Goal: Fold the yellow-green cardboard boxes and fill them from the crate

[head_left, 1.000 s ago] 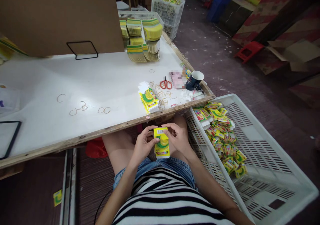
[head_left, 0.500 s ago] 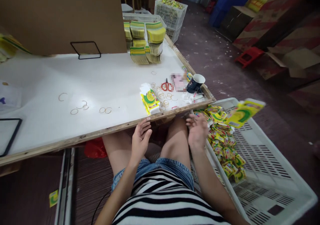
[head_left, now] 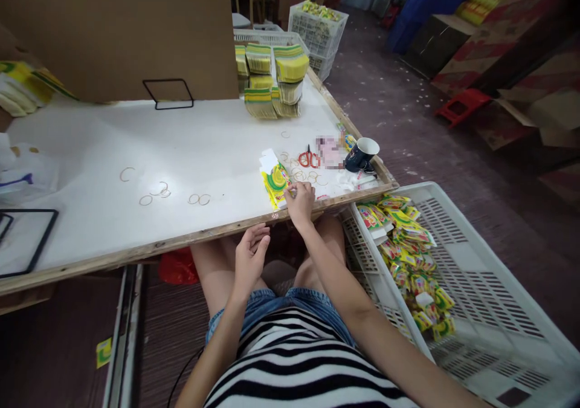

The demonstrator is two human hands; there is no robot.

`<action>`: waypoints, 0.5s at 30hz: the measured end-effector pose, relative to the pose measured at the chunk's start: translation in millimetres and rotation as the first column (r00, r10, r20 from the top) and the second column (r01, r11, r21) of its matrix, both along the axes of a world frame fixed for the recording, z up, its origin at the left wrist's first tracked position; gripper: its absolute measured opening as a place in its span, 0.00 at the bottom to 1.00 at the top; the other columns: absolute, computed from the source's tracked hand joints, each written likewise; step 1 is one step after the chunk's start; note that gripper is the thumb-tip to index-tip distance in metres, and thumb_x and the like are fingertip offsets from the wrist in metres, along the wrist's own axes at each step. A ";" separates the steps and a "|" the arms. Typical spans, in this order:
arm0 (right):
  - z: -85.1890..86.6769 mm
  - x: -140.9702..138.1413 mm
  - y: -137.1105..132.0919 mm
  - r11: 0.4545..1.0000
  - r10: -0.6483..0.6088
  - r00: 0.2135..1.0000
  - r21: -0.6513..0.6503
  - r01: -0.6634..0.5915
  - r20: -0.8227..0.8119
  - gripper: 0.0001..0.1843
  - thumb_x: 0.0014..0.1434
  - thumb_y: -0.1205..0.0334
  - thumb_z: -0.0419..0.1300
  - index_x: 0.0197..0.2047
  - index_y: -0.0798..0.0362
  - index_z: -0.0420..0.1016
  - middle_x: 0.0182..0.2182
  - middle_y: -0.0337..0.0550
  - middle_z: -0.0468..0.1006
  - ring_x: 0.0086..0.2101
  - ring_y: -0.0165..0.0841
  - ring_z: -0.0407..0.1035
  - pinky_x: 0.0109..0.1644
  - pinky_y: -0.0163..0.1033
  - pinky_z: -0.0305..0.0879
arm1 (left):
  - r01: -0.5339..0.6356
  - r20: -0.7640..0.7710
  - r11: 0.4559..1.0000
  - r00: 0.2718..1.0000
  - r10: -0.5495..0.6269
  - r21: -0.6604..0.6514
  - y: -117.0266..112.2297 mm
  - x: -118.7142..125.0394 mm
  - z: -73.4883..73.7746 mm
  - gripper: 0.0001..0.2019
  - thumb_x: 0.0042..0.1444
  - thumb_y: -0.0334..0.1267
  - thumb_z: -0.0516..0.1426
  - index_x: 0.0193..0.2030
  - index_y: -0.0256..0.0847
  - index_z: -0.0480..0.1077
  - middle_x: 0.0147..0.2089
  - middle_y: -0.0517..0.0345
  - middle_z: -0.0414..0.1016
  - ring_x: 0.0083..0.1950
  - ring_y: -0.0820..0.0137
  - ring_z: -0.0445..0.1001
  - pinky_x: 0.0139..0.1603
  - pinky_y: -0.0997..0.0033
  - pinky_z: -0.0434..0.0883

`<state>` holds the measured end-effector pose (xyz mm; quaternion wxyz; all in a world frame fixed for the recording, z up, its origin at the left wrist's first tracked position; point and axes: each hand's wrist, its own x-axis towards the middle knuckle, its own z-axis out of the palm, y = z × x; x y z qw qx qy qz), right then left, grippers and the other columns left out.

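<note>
My right hand (head_left: 299, 201) reaches onto the near edge of the white table (head_left: 136, 154), its fingers curled on the small stack of flat yellow-green cartons (head_left: 274, 183). Whether the stack is gripped or only touched is unclear. My left hand (head_left: 251, 255) hovers open and empty above my knee, just under the table's wooden edge. Loose rubber bands (head_left: 304, 175) lie scattered beside the stack. To my right, a white plastic crate (head_left: 471, 287) holds several folded yellow-green boxes (head_left: 408, 245).
Red scissors (head_left: 310, 158) and a dark mug (head_left: 361, 154) sit at the table's right corner. Tall stacks of flat cartons (head_left: 272, 78) stand at the back, before a brown cardboard sheet (head_left: 118, 33). More crates (head_left: 317, 30) and a red stool (head_left: 462, 104) are on the floor.
The folded box I held in both hands was tossed right into the crate. My right hand then swung up to the carton stack on the table; my left hand stayed open.
</note>
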<state>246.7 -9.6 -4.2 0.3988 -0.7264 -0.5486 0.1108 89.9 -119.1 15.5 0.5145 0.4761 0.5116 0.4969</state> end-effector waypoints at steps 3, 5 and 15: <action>1.7 0.3 1.7 1.000 -0.018 0.999 -0.011 0.018 -0.028 0.11 0.54 0.65 0.62 0.42 0.55 0.70 0.42 0.52 0.73 0.45 0.43 0.63 0.53 0.46 0.57 | 0.023 -0.001 1.000 1.000 -0.023 0.011 3.2 2.9 0.9 0.17 0.55 0.42 0.59 0.50 0.37 0.69 0.47 0.46 0.77 0.50 0.64 0.76 0.54 0.60 0.72; 4.3 0.7 5.2 0.999 -0.018 0.997 -0.029 0.016 -0.076 0.13 0.51 0.65 0.64 0.41 0.56 0.70 0.42 0.53 0.73 0.45 0.43 0.63 0.53 0.47 0.57 | 0.034 0.004 0.999 0.999 -0.034 0.018 4.3 4.9 2.1 0.17 0.55 0.43 0.59 0.50 0.37 0.69 0.46 0.47 0.77 0.49 0.64 0.76 0.54 0.61 0.72; 33.3 6.7 -41.8 0.979 0.184 0.670 0.076 -0.187 -0.719 0.12 0.51 0.54 0.63 0.32 0.53 0.67 0.26 0.38 0.75 0.27 0.31 0.68 0.33 0.37 0.65 | 0.001 0.173 1.000 0.985 -0.006 0.031 8.7 -8.0 5.7 0.21 0.53 0.46 0.62 0.51 0.37 0.70 0.49 0.45 0.77 0.50 0.62 0.77 0.56 0.59 0.70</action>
